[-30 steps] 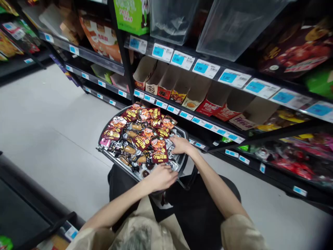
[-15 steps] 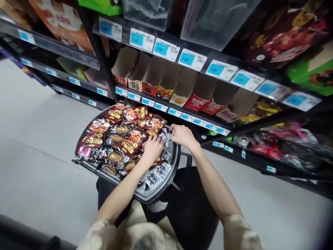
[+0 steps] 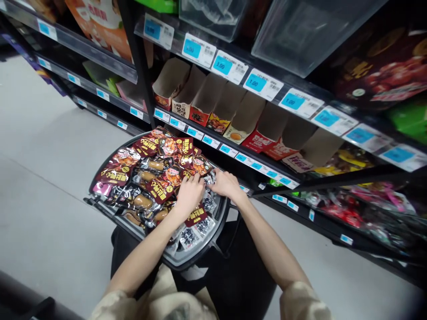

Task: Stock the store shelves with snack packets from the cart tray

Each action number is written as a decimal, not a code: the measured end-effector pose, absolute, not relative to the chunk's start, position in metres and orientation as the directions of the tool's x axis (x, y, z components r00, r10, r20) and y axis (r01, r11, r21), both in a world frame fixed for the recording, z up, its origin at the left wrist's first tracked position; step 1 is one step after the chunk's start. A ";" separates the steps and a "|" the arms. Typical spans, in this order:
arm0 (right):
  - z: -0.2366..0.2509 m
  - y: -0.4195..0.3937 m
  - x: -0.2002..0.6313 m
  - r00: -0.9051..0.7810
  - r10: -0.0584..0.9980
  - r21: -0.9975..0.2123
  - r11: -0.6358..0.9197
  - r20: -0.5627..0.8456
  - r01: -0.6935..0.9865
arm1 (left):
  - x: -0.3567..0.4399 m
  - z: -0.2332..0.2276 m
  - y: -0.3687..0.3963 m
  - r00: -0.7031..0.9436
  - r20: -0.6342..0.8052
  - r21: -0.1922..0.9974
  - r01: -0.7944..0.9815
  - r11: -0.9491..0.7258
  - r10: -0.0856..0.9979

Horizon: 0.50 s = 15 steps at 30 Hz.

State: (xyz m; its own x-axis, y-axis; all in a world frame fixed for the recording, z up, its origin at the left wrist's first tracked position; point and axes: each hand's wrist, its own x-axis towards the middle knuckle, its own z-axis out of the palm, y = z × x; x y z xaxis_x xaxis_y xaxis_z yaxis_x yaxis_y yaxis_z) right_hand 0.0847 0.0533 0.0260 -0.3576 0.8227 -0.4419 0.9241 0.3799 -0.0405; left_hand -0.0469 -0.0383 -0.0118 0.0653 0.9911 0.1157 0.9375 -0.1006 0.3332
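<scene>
A grey basket with a black rim [image 3: 213, 231] rests on my lap, heaped with sealed snack packets. Over the maroon snack packets [image 3: 163, 186] in its middle lies my left hand [image 3: 191, 195], fingers slightly apart and bent down onto the pile. My right hand [image 3: 227, 184] reaches in at the basket's right side, its fingers bent together at a small silver-white packet [image 3: 208, 179]; the fingertips are partly hidden. Clear-and-black packets with brown contents [image 3: 143, 201] lie left of my left hand. More silver packets [image 3: 189, 238] line the near right side.
Ahead stands a black shelf unit with price tags [image 3: 230, 66] along its edges. Open cardboard display boxes [image 3: 236, 131] line one shelf, and clear plastic bins [image 3: 310, 31] stand above. Bagged snacks [image 3: 353, 209] fill the lower right shelf. Grey floor [image 3: 46, 178] lies to the left.
My right hand has moved from the basket's rim inward to the silver packets. The left hand stays over the maroon packets. The view has shifted slightly.
</scene>
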 end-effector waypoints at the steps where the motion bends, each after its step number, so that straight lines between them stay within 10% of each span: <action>1: 0.023 0.051 0.083 -0.371 0.809 -0.066 0.385 -0.455 0.920 | -0.047 -0.011 -0.038 0.053 0.115 0.310 0.947 -0.087 0.992; 15: 0.004 0.046 0.075 -0.526 0.775 -0.194 0.489 -0.351 0.850 | -0.056 -0.011 -0.034 0.088 0.104 0.184 0.977 -0.106 0.991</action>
State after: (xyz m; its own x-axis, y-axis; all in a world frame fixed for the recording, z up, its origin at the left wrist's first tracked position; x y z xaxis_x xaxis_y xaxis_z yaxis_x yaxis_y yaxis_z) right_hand 0.0750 0.0464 0.0038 -0.5257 0.7747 -0.3515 0.8504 0.4891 -0.1938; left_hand -0.0562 -0.0335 -0.0108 0.0883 0.9907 0.1038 0.9771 -0.1064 0.1843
